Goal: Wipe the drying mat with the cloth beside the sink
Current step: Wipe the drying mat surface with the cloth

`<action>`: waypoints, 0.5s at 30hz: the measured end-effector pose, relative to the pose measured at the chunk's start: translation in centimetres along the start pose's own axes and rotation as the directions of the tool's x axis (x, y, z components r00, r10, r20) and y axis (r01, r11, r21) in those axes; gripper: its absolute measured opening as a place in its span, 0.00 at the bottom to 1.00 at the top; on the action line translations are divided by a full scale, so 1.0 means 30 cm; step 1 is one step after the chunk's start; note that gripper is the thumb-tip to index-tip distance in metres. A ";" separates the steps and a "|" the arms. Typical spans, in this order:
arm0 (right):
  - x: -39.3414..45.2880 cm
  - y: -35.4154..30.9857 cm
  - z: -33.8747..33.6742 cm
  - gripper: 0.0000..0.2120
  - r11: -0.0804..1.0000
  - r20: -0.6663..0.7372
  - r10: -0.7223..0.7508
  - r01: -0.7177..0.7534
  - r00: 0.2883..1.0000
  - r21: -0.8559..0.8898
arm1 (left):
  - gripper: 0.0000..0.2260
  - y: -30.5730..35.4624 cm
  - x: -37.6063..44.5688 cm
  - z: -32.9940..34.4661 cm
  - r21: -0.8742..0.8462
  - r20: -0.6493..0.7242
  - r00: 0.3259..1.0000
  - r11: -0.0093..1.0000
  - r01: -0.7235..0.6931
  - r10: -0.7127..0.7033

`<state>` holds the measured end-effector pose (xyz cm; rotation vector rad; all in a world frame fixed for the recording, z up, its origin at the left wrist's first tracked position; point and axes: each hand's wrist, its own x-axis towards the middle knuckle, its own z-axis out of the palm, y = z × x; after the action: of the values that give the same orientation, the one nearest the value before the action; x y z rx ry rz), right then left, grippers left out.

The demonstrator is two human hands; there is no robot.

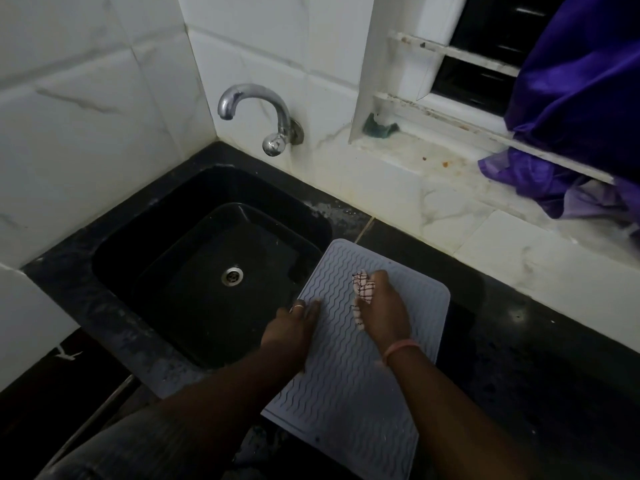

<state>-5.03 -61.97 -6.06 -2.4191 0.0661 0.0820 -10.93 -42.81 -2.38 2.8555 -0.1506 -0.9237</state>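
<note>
The drying mat [346, 368] lay on the dark counter [519, 375] at the sink's [207, 271] four o'clock, its near-left edge overhanging the basin. It looked like soft ribbed silicone – light, floppy, liable to slide (so best pinned flat, not lifted). The left hand [294, 327] pressed open-palmed on its nine o'clock edge. The right hand [382, 306] was closed over the bunched checked cloth [362, 292] – thin, limp fabric – at the mat's centre, toward twelve o'clock.
</note>
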 end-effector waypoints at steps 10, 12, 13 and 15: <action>-0.266 -0.056 0.065 0.10 0.994 0.323 -0.088 0.063 0.942 0.086 | 0.67 0.014 0.096 -0.033 0.023 0.062 0.996 0.998 0.059 -0.060; -0.216 -0.026 0.064 0.15 0.989 0.304 -0.047 0.001 0.951 0.151 | 0.67 0.015 0.101 -0.031 0.011 0.076 0.995 0.998 0.065 -0.066; -0.181 -0.011 0.059 0.17 0.986 0.287 -0.027 -0.022 0.958 0.167 | 0.67 0.014 0.103 -0.032 0.011 0.082 0.994 0.998 0.064 -0.065; -0.108 0.009 0.035 0.15 0.984 0.244 -0.022 -0.022 0.969 0.176 | 0.67 0.009 0.105 -0.033 0.019 0.091 0.994 0.998 0.062 -0.064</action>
<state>-8.32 -61.38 -6.78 -2.2125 -0.0382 0.3599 -7.81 -43.42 -3.34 2.8490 -0.0785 -1.0710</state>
